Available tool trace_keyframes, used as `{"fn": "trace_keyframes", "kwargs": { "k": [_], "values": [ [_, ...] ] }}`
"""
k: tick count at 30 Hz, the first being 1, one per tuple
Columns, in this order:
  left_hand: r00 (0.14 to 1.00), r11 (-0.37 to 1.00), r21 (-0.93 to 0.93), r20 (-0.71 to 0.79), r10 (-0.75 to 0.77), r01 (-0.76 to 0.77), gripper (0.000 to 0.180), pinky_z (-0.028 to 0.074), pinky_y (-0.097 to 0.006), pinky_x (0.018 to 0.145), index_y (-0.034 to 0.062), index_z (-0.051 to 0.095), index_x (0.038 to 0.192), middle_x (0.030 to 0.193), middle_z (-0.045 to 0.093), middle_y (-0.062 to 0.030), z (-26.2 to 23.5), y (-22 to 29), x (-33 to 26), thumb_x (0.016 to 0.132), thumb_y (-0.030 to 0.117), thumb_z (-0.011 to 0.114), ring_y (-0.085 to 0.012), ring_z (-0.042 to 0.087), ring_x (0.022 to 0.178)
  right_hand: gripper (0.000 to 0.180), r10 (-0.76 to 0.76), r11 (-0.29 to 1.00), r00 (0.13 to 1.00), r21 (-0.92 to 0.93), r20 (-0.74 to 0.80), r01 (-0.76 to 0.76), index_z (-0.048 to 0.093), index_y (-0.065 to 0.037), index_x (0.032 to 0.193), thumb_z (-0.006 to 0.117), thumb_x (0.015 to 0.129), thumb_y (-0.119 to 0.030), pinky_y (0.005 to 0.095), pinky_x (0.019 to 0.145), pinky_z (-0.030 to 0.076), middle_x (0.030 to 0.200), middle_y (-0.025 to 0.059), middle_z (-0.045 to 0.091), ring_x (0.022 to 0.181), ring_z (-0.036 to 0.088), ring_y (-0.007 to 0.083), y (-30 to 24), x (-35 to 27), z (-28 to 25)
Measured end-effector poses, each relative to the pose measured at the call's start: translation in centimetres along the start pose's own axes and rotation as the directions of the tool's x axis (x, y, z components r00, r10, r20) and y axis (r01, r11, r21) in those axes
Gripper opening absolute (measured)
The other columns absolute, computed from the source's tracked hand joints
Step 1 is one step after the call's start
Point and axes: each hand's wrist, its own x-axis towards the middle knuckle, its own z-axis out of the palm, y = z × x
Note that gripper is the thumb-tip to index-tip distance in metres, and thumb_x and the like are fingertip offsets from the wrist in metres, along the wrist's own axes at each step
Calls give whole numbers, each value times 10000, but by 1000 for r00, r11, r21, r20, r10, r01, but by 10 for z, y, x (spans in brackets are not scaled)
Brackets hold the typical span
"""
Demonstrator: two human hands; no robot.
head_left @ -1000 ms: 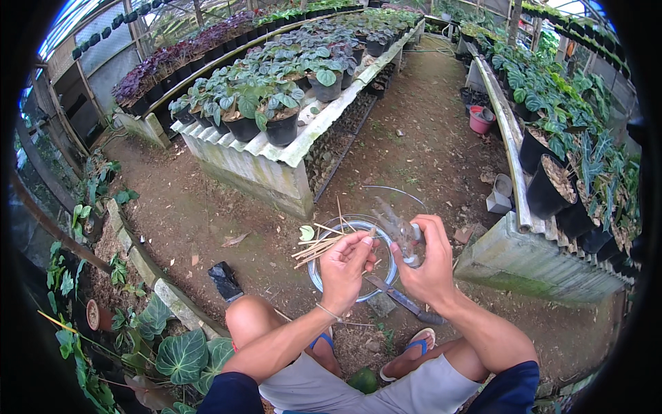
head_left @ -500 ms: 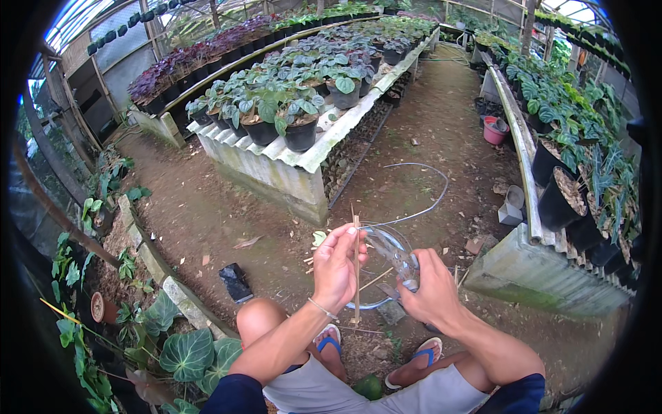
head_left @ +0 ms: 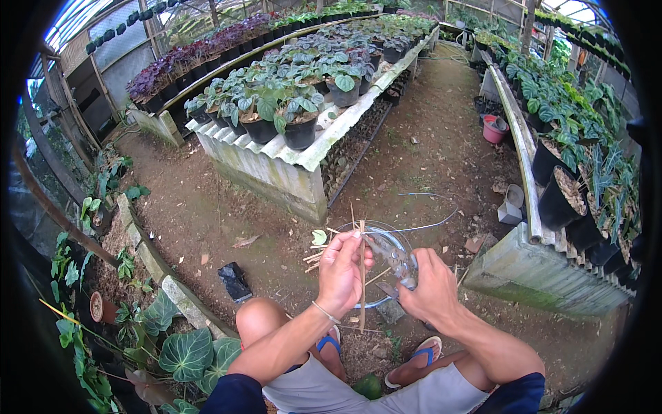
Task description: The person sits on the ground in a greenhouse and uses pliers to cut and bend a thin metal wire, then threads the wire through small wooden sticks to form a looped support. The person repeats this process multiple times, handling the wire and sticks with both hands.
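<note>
My left hand pinches a thin bamboo stick between thumb and fingers, holding it nearly upright. A silvery, pliers-like tool is in my right hand, whose fingers are wrapped round its lower end. The tool slants up toward the top of the stick, close to my left fingertips; whether its tip touches the stick cannot be made out. Behind and below both hands lies a coil of pale wire, partly hidden, with a loose end curving out to the far right.
More cut sticks lie left of my hands. On the soil is a black object. Potted plants fill a corrugated-topped bench ahead and another bench at right. A pink pot stands along the path. Broad-leaved plants grow at lower left.
The stick and my left hand have shifted slightly right. The tool has turned a little in my right hand. The loose wire end has swung lower and nearer.
</note>
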Motion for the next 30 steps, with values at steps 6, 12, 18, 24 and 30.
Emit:
{"fn": "trace_keyframes", "kwargs": {
  "k": [6,12,18,24,30],
  "values": [
    [999,1000,-10,-22,-26,26,111,525,-270,659,44,631,1130,948,673,-56,1,0,-1,1061,130,631,-129,635,797,430,65,997,997,29,51,-67,574,7,1107,756,761,-171,564,782,556,1030,255,679,907,691,490,-2,2,-5],
    [1000,1000,-4,-1,-29,29,91,459,-239,601,50,623,1124,923,654,-50,0,2,-2,1067,119,605,-114,596,757,297,66,996,994,47,92,-71,587,-11,994,706,768,-162,584,735,553,906,264,706,806,690,508,-5,3,-8],
    [999,998,-43,-11,-39,38,88,413,-211,548,38,611,1117,900,632,-70,2,3,-3,1067,107,588,-112,559,726,251,101,992,985,65,139,-111,605,-1,932,690,748,-150,583,719,544,833,267,706,766,688,509,-9,3,-12],
    [995,992,-85,-42,-96,92,73,395,-211,533,40,591,1084,900,623,-80,5,6,-2,1066,111,588,-109,531,705,223,113,987,978,95,173,-131,607,-1,891,675,735,-145,588,713,532,789,293,691,743,676,520,-9,5,-16],
    [991,984,-123,-28,-132,127,70,393,-213,527,46,585,1065,896,621,-81,4,8,-2,1053,111,605,-109,527,698,217,105,986,974,108,200,-128,603,1,865,665,724,-152,588,707,526,731,300,666,727,661,533,-6,8,-17]
  ]
}}
